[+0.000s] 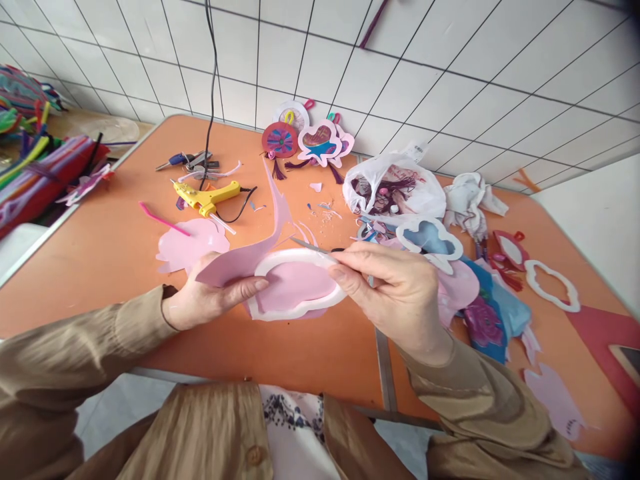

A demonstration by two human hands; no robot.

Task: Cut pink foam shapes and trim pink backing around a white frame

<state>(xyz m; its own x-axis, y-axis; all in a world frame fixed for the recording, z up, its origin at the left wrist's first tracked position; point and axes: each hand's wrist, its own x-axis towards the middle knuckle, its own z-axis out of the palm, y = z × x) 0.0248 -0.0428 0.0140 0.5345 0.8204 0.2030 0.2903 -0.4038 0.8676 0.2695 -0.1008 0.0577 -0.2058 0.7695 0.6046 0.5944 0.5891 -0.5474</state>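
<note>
Between the thumb and fingers of my left hand (pixel 205 297) is a pink foam sheet (pixel 240 260), with a white cloud-shaped frame (pixel 270 310) lying against it. A cut strip of the sheet curls up and away toward the back. My right hand (pixel 395 287) is closed around scissors (pixel 313 246); their thin blade points left along the frame's upper edge, and the handles are mostly hidden by my fingers. My right fingertips also touch the frame's right end.
A yellow glue gun (pixel 207 197) and keys (pixel 190 160) lie at the back left, near a pink foam piece (pixel 193 243). Finished tasselled ornaments (pixel 320 142) lean on the tiled wall. Right of centre are a plastic bag (pixel 425 190), white frames (pixel 553 287) and foam scraps.
</note>
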